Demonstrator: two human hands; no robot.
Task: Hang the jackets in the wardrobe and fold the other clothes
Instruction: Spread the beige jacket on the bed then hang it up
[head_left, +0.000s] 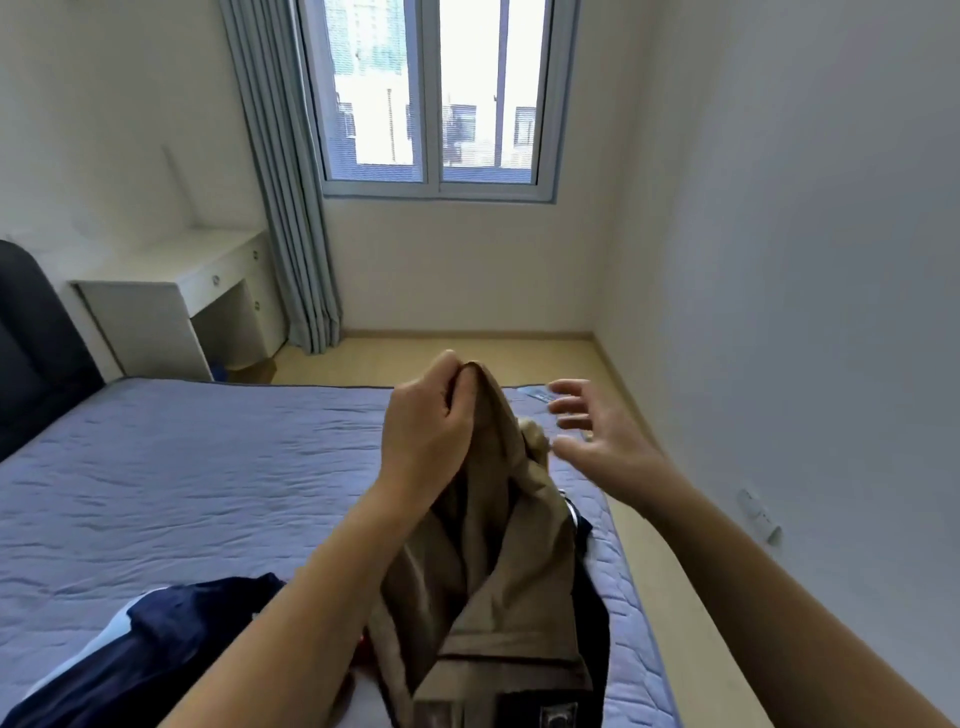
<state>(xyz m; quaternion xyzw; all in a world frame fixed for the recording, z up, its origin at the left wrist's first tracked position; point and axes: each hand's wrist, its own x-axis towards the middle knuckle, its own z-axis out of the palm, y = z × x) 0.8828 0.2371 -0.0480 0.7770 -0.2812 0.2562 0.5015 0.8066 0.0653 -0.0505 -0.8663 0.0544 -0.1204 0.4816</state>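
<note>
A tan garment hangs bunched above the bed, lifted by its top edge. My left hand is closed around that top edge. To its right, my right hand hovers with fingers spread, holding nothing, close to a fold of the tan cloth. A dark navy garment with white panels lies crumpled on the bed at the lower left. More dark cloth shows behind the tan garment near the bed's right edge.
The bed has a blue-grey quilted cover and a dark headboard at left. A white desk and grey curtain stand beyond it, under a window. Wooden floor runs along the white right wall.
</note>
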